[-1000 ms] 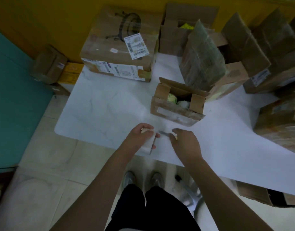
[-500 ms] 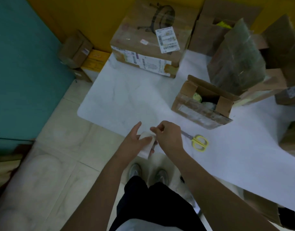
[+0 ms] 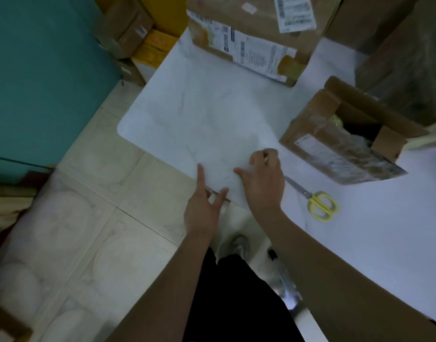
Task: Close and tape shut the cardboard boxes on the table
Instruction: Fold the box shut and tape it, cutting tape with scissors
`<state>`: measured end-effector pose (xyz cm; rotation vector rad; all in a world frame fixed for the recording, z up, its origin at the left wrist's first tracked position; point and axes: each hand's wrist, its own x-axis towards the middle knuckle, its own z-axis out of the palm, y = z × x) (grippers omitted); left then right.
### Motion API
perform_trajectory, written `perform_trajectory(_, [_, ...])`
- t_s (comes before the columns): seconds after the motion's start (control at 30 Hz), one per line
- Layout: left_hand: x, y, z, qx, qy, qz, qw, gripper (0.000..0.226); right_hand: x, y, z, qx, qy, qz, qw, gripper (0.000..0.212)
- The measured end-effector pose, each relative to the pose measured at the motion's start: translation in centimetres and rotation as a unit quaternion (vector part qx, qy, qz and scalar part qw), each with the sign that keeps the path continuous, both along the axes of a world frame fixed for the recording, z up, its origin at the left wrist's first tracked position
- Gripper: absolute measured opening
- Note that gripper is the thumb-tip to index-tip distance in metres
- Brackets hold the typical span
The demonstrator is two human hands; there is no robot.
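Observation:
A small open cardboard box (image 3: 335, 154) stands on the white table (image 3: 212, 114) with its flaps up, and packed items show inside. Just left of it, my right hand (image 3: 263, 178) hovers over the table's near edge, fingers curled under and thumb pointing left. What it holds, if anything, is hidden. My left hand (image 3: 204, 201) is at the table's edge with straight, spread fingers and holds nothing. No tape roll is in view. Yellow-handled scissors (image 3: 318, 201) lie on the table right of my right hand.
A large closed box with shipping labels (image 3: 249, 33) stands at the back of the table. More boxes (image 3: 404, 65) crowd the right side. Small boxes (image 3: 128, 30) sit on the floor by the teal wall. My legs and shoes are below the table's edge.
My left hand no longer grips the white tape roll, and its fingers have straightened. My right hand has moved right, toward the small box. The view has swung left and down.

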<state>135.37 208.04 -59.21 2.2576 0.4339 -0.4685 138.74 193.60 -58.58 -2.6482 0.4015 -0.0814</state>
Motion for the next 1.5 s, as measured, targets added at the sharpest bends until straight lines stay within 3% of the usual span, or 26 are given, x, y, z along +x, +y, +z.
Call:
perform_trajectory(0.1, [0.1, 0.2, -0.9, 0.118, -0.095, -0.022, 0.988, 0.089, 0.0, -0.9, -1.0, -0.044, -0.042, -0.012, 0.998, 0.054])
perform_trajectory(0.17, [0.8, -0.4, -1.2, 0.219, -0.151, -0.044, 0.963, 0.084, -0.4, -0.8, -1.1, -0.061, -0.064, 0.006, 0.996, 0.046])
perform_trajectory(0.27, [3.1, -3.0, 0.3, 0.233, -0.156, -0.073, 0.957, 0.072, -0.8, -0.6, 0.8, 0.002, -0.128, 0.004, 0.992, 0.027])
perform_trajectory(0.33, [4.9, -4.9, 2.0, 0.153, -0.147, -0.094, 0.973, 0.057, -1.0, -1.5, 3.8, 0.034, -0.215, 0.004, 0.976, 0.015])
perform_trajectory(0.4, [6.7, -7.1, 5.0, -0.005, -0.122, -0.067, 0.990, 0.036, -1.1, -3.4, 7.9, 0.025, -0.302, -0.020, 0.953, 0.013])
perform_trajectory(0.47, [8.1, -9.5, 8.7, -0.176, -0.051, 0.018, 0.983, 0.032, -0.7, -6.4, 11.6, -0.001, -0.328, -0.082, 0.941, 0.014])
perform_trajectory(0.57, [9.4, -13.6, 12.9, -0.325, 0.124, 0.081, 0.934, 0.051, 0.1, -11.6, 14.0, -0.041, -0.170, -0.148, 0.973, 0.020])
perform_trajectory(0.67, [9.4, -16.1, 13.6, -0.353, 0.223, 0.065, 0.906, 0.061, -0.2, -13.7, 13.8, 0.119, -0.034, -0.077, 0.989, 0.022])
perform_trajectory(0.8, [9.1, -16.1, 12.0, -0.404, 0.245, 0.084, 0.877, 0.026, -1.0, -13.9, 13.8, 0.212, 0.050, -0.032, 0.975, 0.015])
perform_trajectory(0.9, [8.8, -15.6, 11.7, -0.445, 0.247, 0.094, 0.856, 0.016, 0.2, -14.7, 13.8, 0.307, 0.097, -0.112, 0.940, 0.012])
perform_trajectory(1.03, [8.8, -15.2, 11.8, -0.437, 0.240, 0.073, 0.864, 0.014, 3.5, -14.3, 13.6, 0.437, 0.119, -0.225, 0.863, 0.017])
perform_trajectory(1.17, [8.9, -14.9, 11.6, -0.420, 0.239, 0.063, 0.873, 0.014, 4.8, -14.2, 13.7, 0.449, 0.109, -0.226, 0.858, 0.014])
perform_trajectory(1.3, [8.3, -14.7, 11.4, -0.407, 0.245, 0.075, 0.877, 0.013, 4.8, -13.7, 13.3, 0.390, 0.093, -0.160, 0.902, 0.031])
perform_trajectory(1.4, [8.3, -14.6, 11.0, -0.394, 0.233, 0.084, 0.885, 0.023, 5.2, -13.1, 13.2, 0.296, 0.065, -0.089, 0.949, 0.032])
perform_trajectory(1.5, [8.6, -14.3, 11.2, -0.399, 0.224, 0.064, 0.887, 0.012, 5.9, -13.1, 13.1, 0.274, 0.060, -0.066, 0.958, 0.031])
